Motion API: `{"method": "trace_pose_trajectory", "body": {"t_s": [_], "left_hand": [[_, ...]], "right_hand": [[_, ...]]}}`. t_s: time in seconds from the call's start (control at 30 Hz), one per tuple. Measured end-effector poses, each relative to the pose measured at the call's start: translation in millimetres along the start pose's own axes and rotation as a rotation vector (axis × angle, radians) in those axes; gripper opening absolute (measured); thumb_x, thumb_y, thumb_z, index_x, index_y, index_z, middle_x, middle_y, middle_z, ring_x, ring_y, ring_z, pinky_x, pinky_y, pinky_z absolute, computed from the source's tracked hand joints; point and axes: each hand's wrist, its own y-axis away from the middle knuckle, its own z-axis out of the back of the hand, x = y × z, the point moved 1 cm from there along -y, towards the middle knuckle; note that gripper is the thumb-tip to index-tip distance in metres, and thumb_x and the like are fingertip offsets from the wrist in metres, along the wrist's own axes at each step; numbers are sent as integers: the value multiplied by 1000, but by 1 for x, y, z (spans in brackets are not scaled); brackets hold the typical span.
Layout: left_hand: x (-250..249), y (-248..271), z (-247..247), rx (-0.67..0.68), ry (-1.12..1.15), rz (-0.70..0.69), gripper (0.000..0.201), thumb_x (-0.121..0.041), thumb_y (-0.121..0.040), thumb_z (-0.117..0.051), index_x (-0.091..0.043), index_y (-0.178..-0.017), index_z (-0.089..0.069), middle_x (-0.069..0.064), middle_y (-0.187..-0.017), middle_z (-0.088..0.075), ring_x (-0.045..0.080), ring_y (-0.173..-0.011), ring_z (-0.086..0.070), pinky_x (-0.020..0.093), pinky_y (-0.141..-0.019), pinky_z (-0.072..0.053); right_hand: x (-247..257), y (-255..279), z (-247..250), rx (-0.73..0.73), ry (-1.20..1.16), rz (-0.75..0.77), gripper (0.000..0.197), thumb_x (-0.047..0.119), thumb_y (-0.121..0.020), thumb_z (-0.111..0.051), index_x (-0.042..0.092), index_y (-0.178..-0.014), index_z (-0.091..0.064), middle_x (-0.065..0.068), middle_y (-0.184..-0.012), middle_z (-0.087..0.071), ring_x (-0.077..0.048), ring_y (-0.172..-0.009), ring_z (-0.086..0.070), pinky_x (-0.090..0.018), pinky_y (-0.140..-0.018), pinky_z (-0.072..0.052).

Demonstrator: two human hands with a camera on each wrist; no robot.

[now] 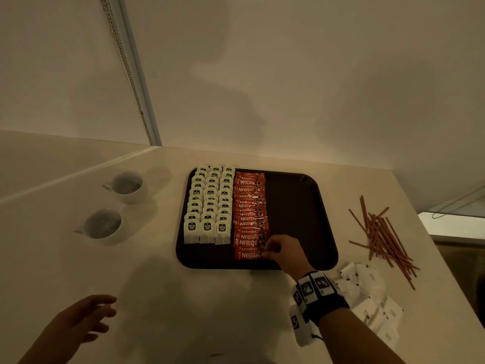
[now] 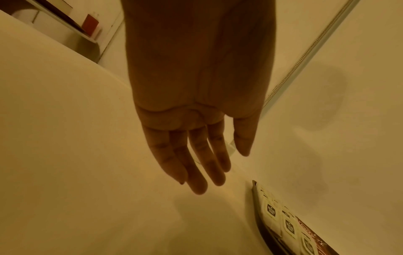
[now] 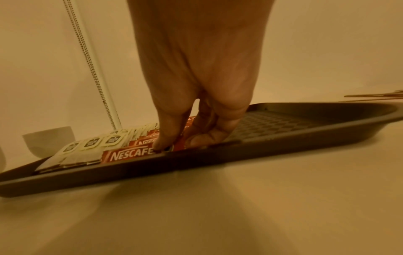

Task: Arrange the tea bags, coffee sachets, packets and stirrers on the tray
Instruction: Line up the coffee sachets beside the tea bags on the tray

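A dark tray (image 1: 296, 214) lies on the pale counter. Three columns of tea bags (image 1: 210, 203) fill its left side, and one column of red coffee sachets (image 1: 249, 206) runs beside them. The tray's right part is bare. My right hand (image 1: 266, 252) reaches onto the near edge and pinches the right end of the nearest sachet (image 1: 248, 255). The right wrist view shows thumb and fingers of that hand (image 3: 181, 144) closed on that sachet (image 3: 128, 154) just inside the tray rim (image 3: 283, 148). My left hand (image 1: 105, 311) hovers over the counter left of the tray, with its fingers (image 2: 196, 182) straight and empty.
Brown stirrers (image 1: 383, 237) lie scattered on the counter right of the tray. White packets (image 1: 367, 298) are heaped near my right wrist. Two white cups (image 1: 128, 185) (image 1: 103, 224) stand left of the tray. A wall backs the counter, whose edge runs close on the right.
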Motion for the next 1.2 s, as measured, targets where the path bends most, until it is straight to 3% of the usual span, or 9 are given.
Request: {"method": "trace_pose_trajectory", "body": {"t_s": [0.1,0.27,0.43,0.6,0.9,1.03,1.1,1.13,1.2], "left_hand": [[-2,0,0,-2,7,3,17,-1,-93,-51,-7,-95,-68,17,-85,-70,34,-72,-60,34,-67,-43],[-2,1,1,20,1,23,18,-2,-94,-51,-6,-98,-67,17,-88,-69,34,-74,-60,34,-67,-43],[-3,2,1,16,-24,18,18,-3,-94,-51,-7,-97,-67,17,-88,-69,35,-75,-61,34,-68,-44],[-4,1,1,35,-4,46,17,-5,-95,-50,-7,-97,-67,18,-89,-68,35,-76,-59,34,-68,-42],[4,-8,3,50,-22,11,17,-6,-94,-52,-9,-95,-68,15,-86,-70,34,-74,-61,35,-68,-43],[14,-20,-1,21,-64,-21,19,-6,-94,-52,-13,-89,-68,15,-85,-70,37,-75,-63,34,-65,-48],[28,-39,-3,4,-79,6,21,2,-94,-49,-8,-91,-67,21,-84,-69,36,-71,-63,31,-59,-50],[39,-52,-5,27,-110,99,22,9,-93,-46,-2,-95,-66,27,-86,-67,35,-69,-63,28,-58,-51],[74,-96,-4,48,-131,177,24,16,-92,-42,10,-105,-61,32,-88,-63,25,-61,-67,20,-54,-53]], "right_hand": [[-2,-1,-3,-6,7,-5,18,16,-79,-73,26,-80,-58,1,-105,-61,-10,-97,-58,-27,-90,-48],[-5,-3,-6,-55,10,-5,16,16,-78,-74,19,-86,-60,-1,-103,-61,-11,-94,-58,-22,-84,-47],[-6,-5,-7,-69,32,6,15,18,-79,-73,18,-85,-60,-2,-103,-60,-12,-94,-57,-26,-87,-49],[-4,-2,-5,-74,3,14,28,23,-73,-79,17,-88,-56,4,-98,-55,-9,-89,-55,-19,-78,-45],[0,-1,-8,-37,98,45,23,25,-77,-75,24,-86,-54,4,-100,-49,-9,-92,-49,-29,-91,-48],[-1,8,4,-91,-35,30,23,31,-77,-74,22,-89,-57,6,-98,-52,-4,-85,-51,-18,-78,-44],[-9,17,16,-163,-137,10,20,33,-80,-71,23,-91,-58,4,-98,-57,-6,-86,-56,-19,-78,-46],[-15,23,23,-202,-173,0,18,33,-81,-70,23,-92,-59,3,-98,-59,-7,-87,-57,-21,-79,-49],[-32,38,38,-272,-221,-23,18,30,-82,-70,21,-95,-61,1,-98,-60,-7,-85,-58,-17,-78,-48]]}}
